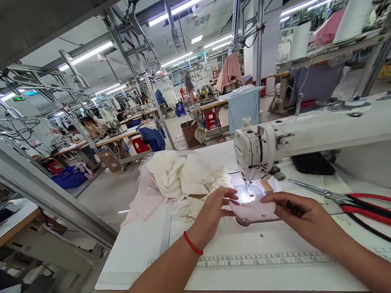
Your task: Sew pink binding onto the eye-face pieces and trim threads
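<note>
Between both hands, just in front of the needle of a white sewing machine, is a small pale pink piece of fabric. My left hand pinches its left end; a red band circles that wrist. The right end is gripped by my right hand, thumb and fingertips closed on the cloth. Something small and dark shows inside the right hand's curled fingers, too unclear to name. The machine's lamp lights the metal needle plate behind the fabric.
Cream and pale pink cloth is heaped left of the machine. Large scissors with red and black handles lie at the right, near a dark flat object. A printed ruler runs along the table's front. Metal posts stand at left.
</note>
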`<state>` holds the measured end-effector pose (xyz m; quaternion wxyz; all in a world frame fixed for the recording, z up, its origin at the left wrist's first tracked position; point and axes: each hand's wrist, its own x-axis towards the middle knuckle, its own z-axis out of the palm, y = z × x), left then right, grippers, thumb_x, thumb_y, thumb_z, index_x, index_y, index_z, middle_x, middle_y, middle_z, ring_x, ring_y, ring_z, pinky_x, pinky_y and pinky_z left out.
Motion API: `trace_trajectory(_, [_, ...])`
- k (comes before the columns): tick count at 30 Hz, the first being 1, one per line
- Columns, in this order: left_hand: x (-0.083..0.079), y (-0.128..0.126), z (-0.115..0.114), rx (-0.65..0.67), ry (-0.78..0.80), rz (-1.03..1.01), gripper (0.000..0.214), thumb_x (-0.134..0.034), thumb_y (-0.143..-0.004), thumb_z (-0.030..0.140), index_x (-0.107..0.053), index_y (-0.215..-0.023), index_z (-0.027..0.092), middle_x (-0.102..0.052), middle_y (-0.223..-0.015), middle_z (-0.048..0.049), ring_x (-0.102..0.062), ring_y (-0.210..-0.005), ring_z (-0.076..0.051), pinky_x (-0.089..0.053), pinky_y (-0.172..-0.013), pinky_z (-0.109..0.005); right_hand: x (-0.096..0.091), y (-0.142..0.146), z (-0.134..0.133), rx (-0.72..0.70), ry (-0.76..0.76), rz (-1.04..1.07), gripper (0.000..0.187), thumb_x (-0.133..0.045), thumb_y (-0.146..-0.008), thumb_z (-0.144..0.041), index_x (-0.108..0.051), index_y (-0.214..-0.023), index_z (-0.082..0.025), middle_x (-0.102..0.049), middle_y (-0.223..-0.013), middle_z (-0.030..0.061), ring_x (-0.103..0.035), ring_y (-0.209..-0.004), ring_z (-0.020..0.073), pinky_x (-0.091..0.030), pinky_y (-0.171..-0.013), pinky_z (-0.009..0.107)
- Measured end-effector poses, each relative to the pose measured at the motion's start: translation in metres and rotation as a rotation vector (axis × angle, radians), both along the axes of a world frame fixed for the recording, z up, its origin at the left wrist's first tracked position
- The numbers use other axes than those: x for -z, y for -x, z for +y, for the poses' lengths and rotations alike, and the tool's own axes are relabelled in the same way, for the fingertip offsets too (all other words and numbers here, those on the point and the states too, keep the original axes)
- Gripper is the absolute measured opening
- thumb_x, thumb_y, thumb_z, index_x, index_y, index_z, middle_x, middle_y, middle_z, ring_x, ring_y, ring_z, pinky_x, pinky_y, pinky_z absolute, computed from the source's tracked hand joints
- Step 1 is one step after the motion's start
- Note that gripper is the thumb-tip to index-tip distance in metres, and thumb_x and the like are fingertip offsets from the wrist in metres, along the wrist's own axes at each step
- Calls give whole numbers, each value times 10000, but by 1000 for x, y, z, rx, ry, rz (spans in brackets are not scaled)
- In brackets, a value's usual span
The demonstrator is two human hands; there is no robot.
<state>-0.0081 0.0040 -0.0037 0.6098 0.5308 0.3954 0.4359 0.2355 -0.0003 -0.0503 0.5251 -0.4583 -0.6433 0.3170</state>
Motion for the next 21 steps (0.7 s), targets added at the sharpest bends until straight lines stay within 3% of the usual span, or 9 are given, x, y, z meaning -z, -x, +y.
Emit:
trace_trajectory(2, [2, 0, 0, 76, 95, -26, 801, -694, -835, 882, -701, -1205, 171, -686, -1177, -137, -689, -1016, -239, -591, -840, -367, 5, -3, 1, -18, -19, -5, 557, -739, -838, -829, -873, -909, -292, -832, -971, 112, -738, -738, 233, -628, -689, 347])
trace_trajectory(6, [3, -1, 2, 135, 105, -44, 792, -915, -704, 752, -715, -1181, 151, -712, -1011, -98, -678, -839, -193, -595, -775, -351, 7, -6, 1, -46, -36, -9, 446, -765, -856, -729, -876, -902, -299, -844, -1128, 125, -782, -1051, 318, -645, -868, 378])
trace_trajectory(10, [2, 0, 3, 80, -1, -49, 722, -1014, -656, 587, -741, -1157, 145, -737, -981, -64, -661, -850, -153, -563, -800, -296, -2, -4, -1, 5, -63, -20, 415, -731, -888, -685, -855, -879, -289, -826, -1046, 123, -767, -1005, 321, -639, -809, 386])
trace_trajectory(12, [3, 0, 3, 54, -42, -34, 649, -1001, -692, 536, -747, -1141, 144, -748, -999, -68, -674, -891, -156, -558, -835, -297, -7, -2, -4, 34, -89, -23, 351, -727, -910, -622, -851, -897, -294, -805, -1121, 125, -745, -1083, 337, -625, -778, 382])
trace_trajectory(14, [6, -1, 3, 38, -76, -4, 557, -977, -737, 469, -745, -1125, 143, -749, -981, -64, -676, -881, -153, -551, -825, -294, -10, 2, -9, 101, -178, -54, 258, -742, -920, -537, -851, -945, -305, -760, -1204, 131, -720, -1118, 338, -591, -685, 357])
trace_trajectory(16, [9, -4, 1, 29, -113, 34, 477, -943, -783, 405, -741, -1128, 146, -740, -920, -44, -656, -809, -137, -532, -774, -282, -9, 7, -14, 152, -309, -117, 174, -756, -933, -452, -849, -997, -320, -723, -1171, 127, -720, -1009, 295, -520, -565, 324])
trace_trajectory(18, [11, -7, -2, 33, -154, 72, 411, -908, -823, 360, -747, -1139, 152, -738, -890, -34, -644, -774, -133, -523, -753, -279, -7, 12, -18, 120, -383, -178, 143, -750, -964, -403, -843, -1046, -333, -707, -1093, 108, -709, -871, 243, -488, -523, 312])
trace_trajectory(21, [11, -10, -7, 48, -210, 115, 311, -868, -866, 351, -777, -1094, 160, -764, -948, -59, -670, -847, -165, -536, -806, -302, -6, 18, -20, -7, -324, -209, 148, -730, -997, -408, -827, -1079, -333, -718, -1038, 91, -703, -815, 224, -533, -571, 315])
